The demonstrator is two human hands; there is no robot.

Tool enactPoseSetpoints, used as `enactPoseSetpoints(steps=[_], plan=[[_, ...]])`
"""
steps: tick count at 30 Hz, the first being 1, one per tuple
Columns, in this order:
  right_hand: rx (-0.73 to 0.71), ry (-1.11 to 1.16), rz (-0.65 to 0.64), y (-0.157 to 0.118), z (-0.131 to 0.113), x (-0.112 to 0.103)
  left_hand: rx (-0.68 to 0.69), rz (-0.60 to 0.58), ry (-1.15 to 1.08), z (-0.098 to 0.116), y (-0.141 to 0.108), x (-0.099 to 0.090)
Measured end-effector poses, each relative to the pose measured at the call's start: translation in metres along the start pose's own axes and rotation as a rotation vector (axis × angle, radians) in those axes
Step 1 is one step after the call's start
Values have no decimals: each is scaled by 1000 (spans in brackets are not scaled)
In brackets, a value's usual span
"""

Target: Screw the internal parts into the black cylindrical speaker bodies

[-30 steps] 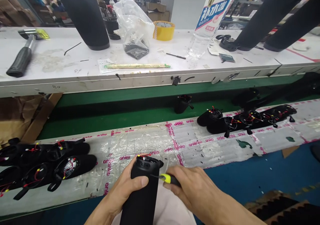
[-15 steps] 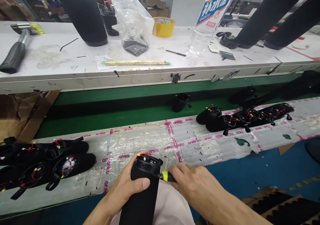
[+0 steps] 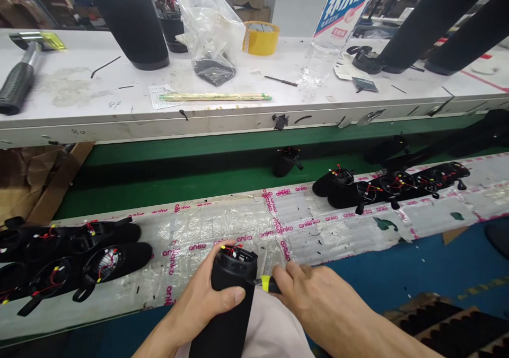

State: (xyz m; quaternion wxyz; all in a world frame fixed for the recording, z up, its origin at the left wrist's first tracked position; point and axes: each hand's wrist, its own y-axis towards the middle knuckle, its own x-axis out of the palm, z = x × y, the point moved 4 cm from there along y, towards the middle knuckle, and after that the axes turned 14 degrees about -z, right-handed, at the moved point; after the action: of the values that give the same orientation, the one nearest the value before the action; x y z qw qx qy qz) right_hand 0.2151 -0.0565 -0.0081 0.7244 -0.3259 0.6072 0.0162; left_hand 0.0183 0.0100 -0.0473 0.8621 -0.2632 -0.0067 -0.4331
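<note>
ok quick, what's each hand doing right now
Left hand: closed, holding the black cylindrical housing.
Right hand: closed, holding a yellow-handled screwdriver.

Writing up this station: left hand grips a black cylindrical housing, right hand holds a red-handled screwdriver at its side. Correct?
No: the screwdriver in the right hand has a yellow and black handle, not red, in the head view. The left hand grips the black cylindrical housing, as stated.

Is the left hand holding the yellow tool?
No, the right hand holds the yellow-handled screwdriver, while the left hand grips the black cylinder.
</note>
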Motion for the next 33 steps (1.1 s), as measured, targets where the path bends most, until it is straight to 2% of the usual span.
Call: enactPoseSetpoints(steps=[7,11,14,17,21,23,28,33], plan=[[40,-50,6,1,-6,-2,-46,113,80,1,-1,5],[77,-31,-50,6,-8,-12,-56,186,107,1,0,4],[23,89,-34,12,-4,-17,-4,137,-59,-3,1,2],[-2,324,76,11,7,-15,50,38,-308,-7,3,0],[57,566,238,1,23,-8,31,-10,-409,-10,5,-2],[66,527,258,-1,24,-5,26,-13,-414,-11,6,-4],[70,348,158,8,15,2,20,-14,-366,-12,9,-6],[24,271,137,16,9,1,30,-13,-344,-11,10,-6]])
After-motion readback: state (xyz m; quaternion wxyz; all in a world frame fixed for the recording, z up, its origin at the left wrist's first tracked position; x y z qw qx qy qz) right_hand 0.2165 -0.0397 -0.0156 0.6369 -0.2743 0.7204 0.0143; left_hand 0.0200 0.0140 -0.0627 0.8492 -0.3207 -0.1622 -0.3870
